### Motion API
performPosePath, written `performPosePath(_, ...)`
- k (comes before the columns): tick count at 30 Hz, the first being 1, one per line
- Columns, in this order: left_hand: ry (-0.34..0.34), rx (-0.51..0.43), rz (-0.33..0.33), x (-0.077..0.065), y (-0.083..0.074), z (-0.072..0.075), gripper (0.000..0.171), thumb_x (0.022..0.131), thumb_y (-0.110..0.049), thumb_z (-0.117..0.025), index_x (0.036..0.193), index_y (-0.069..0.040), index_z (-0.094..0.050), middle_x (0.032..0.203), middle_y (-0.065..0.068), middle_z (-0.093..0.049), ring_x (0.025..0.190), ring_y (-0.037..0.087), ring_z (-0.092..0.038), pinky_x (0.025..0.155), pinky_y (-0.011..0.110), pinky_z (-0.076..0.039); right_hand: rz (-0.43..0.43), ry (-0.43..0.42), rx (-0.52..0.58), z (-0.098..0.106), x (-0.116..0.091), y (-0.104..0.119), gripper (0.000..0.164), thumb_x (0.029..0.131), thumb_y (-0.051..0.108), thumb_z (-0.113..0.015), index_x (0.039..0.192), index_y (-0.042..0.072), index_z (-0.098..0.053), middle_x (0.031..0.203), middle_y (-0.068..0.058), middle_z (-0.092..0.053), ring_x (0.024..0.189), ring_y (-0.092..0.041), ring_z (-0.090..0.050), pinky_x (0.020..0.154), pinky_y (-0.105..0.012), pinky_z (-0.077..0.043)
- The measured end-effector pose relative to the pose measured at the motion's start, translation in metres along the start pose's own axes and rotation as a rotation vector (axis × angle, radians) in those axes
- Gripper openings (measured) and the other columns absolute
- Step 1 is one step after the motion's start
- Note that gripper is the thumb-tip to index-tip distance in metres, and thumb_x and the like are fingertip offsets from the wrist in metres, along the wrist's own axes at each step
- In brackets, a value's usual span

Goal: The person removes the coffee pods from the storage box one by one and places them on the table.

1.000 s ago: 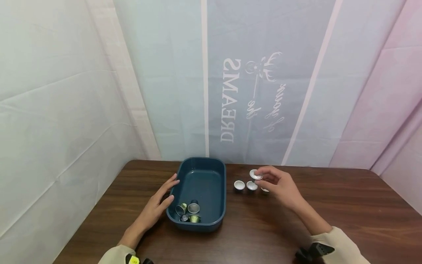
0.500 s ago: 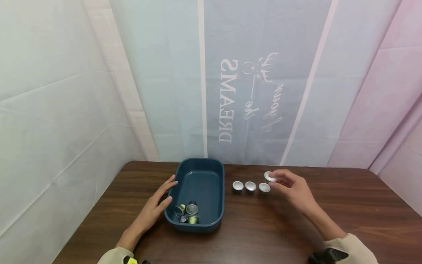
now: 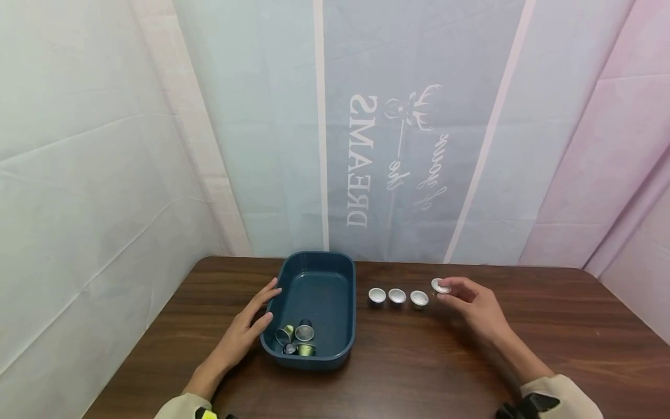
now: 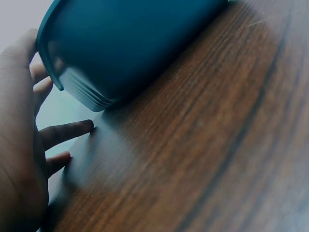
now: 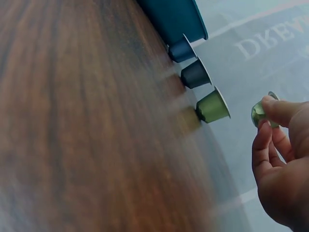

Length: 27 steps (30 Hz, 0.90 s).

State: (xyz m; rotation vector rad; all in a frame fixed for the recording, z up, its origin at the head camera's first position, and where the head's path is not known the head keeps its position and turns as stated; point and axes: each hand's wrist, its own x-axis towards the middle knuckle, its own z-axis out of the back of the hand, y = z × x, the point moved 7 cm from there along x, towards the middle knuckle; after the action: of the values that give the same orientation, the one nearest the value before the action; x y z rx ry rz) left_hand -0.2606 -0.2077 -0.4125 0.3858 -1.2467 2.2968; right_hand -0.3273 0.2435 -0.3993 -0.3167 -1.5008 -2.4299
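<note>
My right hand [image 3: 478, 305] pinches a green coffee capsule [image 5: 259, 113] between thumb and fingers, its silver lid facing up in the head view. Left of it, three capsules stand lid-up in a row: a green one [image 5: 213, 107], a dark grey one [image 5: 195, 74] and a blue one [image 5: 181, 50]. Whether the pinched capsule touches the table cannot be told. My left hand [image 3: 241, 334] rests with spread, relaxed fingers against the left rim of a dark blue bin [image 3: 327, 302]. Several capsules [image 3: 304, 332] lie jumbled in the bin's near-left corner, green and dark ones among them.
All of this is on a brown wood-grain table [image 3: 408, 366]. A pale printed curtain [image 3: 272, 145] hangs along its back edge, with another pale curtain [image 3: 104, 203] at the left. The bin stands just left of the capsule row.
My right hand has moved right and a little lower with the pinched capsule, from above the row to beyond its right end. The left hand stays at the bin.
</note>
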Motion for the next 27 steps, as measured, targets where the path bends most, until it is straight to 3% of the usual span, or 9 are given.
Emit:
performPosePath(8, 0.002, 0.002, 0.018, -0.001, 0.003, 0.000, 0.050, 0.098, -0.006, -0.049, 0.146, -0.015, -0.040, 0.156, 0.001, -0.024, 0.141, 0.025, -0.024, 0.107, 0.023, -0.022, -0.043, 0.021, 0.010, -0.003, -0.003, -0.022, 0.035, 0.081, 0.024, -0.078, 0.110, 0.007, -0.067, 0.107, -0.005, -0.068, 0.083, -0.008, -0.063, 0.062, -0.023, -0.049)
performPosePath(13, 0.002, 0.001, 0.016, 0.000, 0.002, 0.000, 0.049, 0.098, -0.006, -0.049, 0.146, -0.015, -0.040, 0.156, 0.003, -0.024, 0.141, 0.024, -0.024, 0.107, 0.022, -0.021, -0.033, 0.034, -0.007, -0.004, -0.003, -0.024, 0.033, 0.080, 0.023, -0.078, 0.109, 0.009, -0.068, 0.104, -0.009, -0.067, 0.074, -0.008, -0.059, 0.054, -0.024, -0.045)
performPosePath(22, 0.003, 0.003, -0.007, 0.000, -0.001, 0.000, 0.050, 0.097, -0.004, -0.049, 0.145, -0.013, -0.040, 0.156, 0.003, -0.024, 0.141, 0.027, -0.025, 0.105, 0.017, -0.020, 0.001, 0.049, -0.091, -0.005, -0.003, -0.027, 0.028, 0.080, 0.023, -0.078, 0.105, 0.013, -0.069, 0.100, -0.007, -0.067, 0.067, -0.010, -0.056, 0.052, -0.025, -0.044)
performPosePath(27, 0.003, 0.016, -0.003, 0.000, 0.000, -0.001, 0.049, 0.098, -0.005, -0.049, 0.145, -0.014, -0.040, 0.156, 0.003, -0.024, 0.140, 0.026, -0.026, 0.106, 0.023, -0.024, -0.001, 0.058, -0.097, -0.005, -0.004, -0.029, 0.027, 0.080, 0.023, -0.078, 0.104, 0.014, -0.070, 0.103, -0.006, -0.067, 0.067, -0.010, -0.056, 0.053, -0.025, -0.044)
